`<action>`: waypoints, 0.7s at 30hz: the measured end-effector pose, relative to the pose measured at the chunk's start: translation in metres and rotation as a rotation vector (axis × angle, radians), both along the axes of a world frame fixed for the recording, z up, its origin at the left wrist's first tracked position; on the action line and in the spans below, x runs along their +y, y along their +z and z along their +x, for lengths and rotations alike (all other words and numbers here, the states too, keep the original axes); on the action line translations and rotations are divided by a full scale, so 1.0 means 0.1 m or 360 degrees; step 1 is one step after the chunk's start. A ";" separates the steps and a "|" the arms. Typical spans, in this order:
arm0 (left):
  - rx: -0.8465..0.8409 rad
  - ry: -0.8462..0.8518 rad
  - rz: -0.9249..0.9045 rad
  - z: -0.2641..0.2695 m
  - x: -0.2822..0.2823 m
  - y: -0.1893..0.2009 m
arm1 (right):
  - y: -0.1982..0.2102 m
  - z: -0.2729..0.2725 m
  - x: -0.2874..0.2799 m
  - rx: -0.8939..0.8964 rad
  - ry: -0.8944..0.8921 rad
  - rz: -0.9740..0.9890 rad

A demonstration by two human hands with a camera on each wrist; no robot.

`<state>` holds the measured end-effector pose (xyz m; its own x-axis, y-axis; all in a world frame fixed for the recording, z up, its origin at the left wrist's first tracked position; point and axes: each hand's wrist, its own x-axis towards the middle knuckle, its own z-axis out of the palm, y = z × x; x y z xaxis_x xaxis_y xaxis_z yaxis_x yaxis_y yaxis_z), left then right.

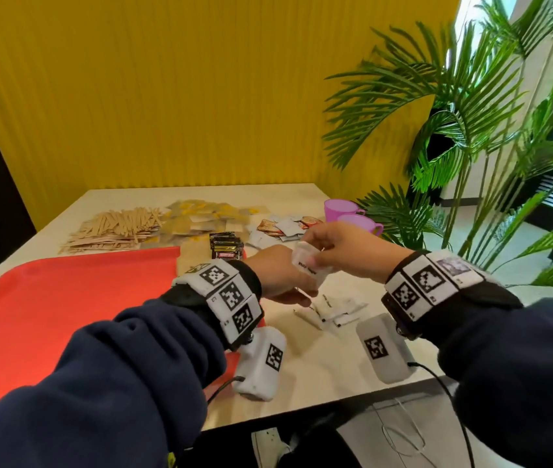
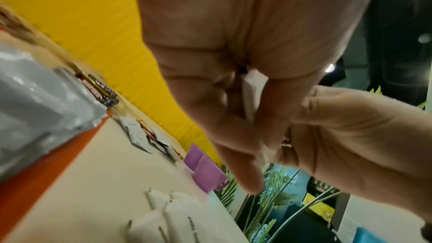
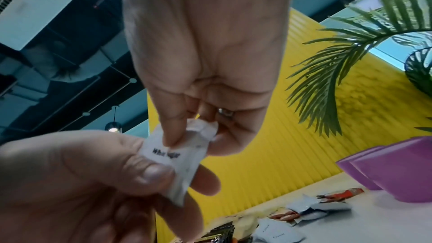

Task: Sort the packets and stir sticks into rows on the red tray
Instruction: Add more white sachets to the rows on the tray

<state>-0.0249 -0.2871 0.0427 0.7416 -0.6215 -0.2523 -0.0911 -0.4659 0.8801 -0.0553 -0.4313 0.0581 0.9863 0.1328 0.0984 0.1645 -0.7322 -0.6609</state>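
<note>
Both hands meet above the table, right of the red tray. My left hand and right hand both pinch a small stack of white sugar packets, lettered in black. In the right wrist view the white sugar packets sit between the right fingertips above and the left thumb below. More white packets lie loose on the table under the hands. Wooden stir sticks are heaped at the back left, beside yellow packets, dark packets and mixed red and white packets.
Two purple cups stand at the table's back right edge, next to a palm plant. A yellow ribbed wall backs the table. The table's near edge runs under my wrists.
</note>
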 end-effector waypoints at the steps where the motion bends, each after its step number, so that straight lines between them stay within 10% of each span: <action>1: 0.0028 0.0032 -0.0065 -0.01 -0.02 0.00 | -0.02 -0.01 -0.02 0.0000 -0.0060 0.0090; 4: 0.0074 0.0178 -0.0148 -0.01 -0.07 -0.02 | -0.13 0.03 -0.13 0.0162 -0.0386 0.0092; 12: 0.0227 0.0457 -0.0324 0.00 -0.16 -0.05 | -0.53 0.27 -0.24 0.0742 -0.0533 -0.1052; 21: 0.0310 0.0533 -0.0477 0.05 -0.18 -0.11 | -0.49 0.33 -0.22 0.0681 -0.0304 -0.1145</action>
